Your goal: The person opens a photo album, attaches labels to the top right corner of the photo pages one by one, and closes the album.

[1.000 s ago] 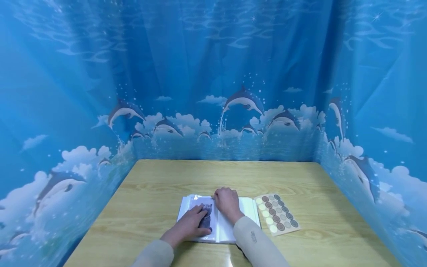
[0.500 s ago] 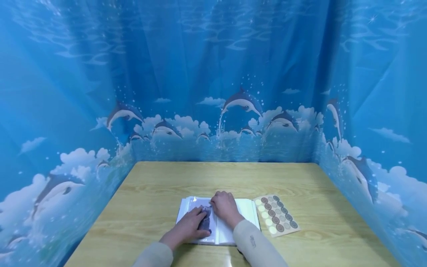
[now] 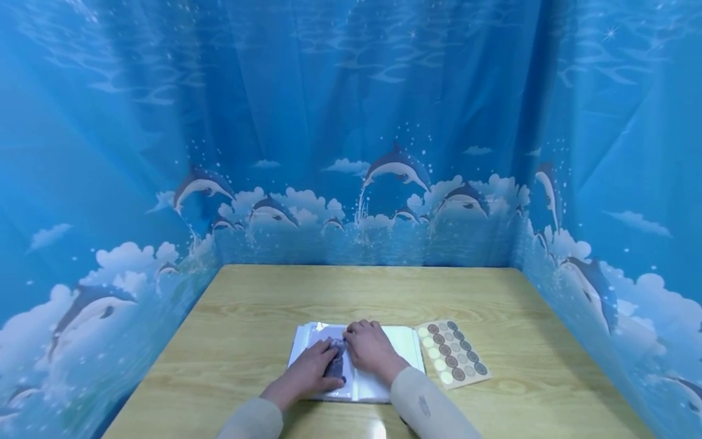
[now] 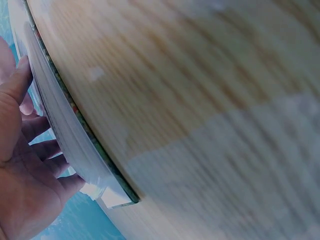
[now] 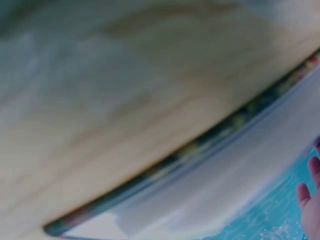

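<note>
An album [image 3: 401,341] lies open, its white pages in clear, shiny sleeves. On the left page is a picture of a grey cat [image 3: 334,367], partly covered by my left hand [image 3: 311,369]. That hand rests on the page with fingers extended and thumb apart; the left wrist view shows its fingers [image 4: 45,148] along the page edges. My right hand [image 3: 373,347] reaches over the right page, its bent fingers at the picture's upper right edge. Its fingertips are hidden in the head view, so I cannot tell whether they pinch the sleeve. Fingers [image 5: 314,170] show at the right wrist view's edge.
A sheet of round stickers [image 3: 455,353] in cream, brown and dark grey lies just right of the album. Both are on a wood-grain table [image 3: 263,299]. A blue dolphin-print curtain [image 3: 307,140] hangs around the back and sides.
My right hand has shifted from the top of the album down and slightly left, to the picture's edge. The left hand has stayed in place on the left page.
</note>
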### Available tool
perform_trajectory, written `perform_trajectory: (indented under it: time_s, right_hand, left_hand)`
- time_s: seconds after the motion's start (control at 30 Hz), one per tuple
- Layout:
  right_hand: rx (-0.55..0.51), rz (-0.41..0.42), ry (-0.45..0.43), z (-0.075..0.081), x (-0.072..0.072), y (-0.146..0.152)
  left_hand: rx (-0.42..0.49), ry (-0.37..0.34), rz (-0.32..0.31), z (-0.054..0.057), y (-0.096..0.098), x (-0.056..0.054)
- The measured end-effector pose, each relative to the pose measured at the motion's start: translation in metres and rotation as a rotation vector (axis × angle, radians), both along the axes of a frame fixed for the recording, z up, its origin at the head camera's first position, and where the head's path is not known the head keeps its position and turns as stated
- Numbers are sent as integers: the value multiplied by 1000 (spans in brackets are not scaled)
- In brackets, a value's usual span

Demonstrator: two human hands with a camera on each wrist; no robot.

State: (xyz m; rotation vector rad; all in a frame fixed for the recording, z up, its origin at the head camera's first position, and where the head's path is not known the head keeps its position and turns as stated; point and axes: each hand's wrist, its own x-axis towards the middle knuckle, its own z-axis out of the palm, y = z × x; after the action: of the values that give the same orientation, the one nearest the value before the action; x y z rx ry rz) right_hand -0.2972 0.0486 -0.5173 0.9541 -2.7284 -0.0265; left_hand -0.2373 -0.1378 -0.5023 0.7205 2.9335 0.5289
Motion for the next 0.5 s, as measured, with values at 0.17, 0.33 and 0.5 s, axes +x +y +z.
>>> perform_trajectory:
  time_s: [0.17, 0.33, 0.5]
  right_hand:
    - [33, -15, -28, -1, 5, 3]
    - [18, 8, -16, -1, 7, 4]
    - [24, -9, -78, 7, 10, 1]
  left_hand:
    - [-3, 1, 0, 0, 0, 0]
    - [8, 13, -8, 2, -1, 0]
    - [8, 14, -8, 1, 0, 1]
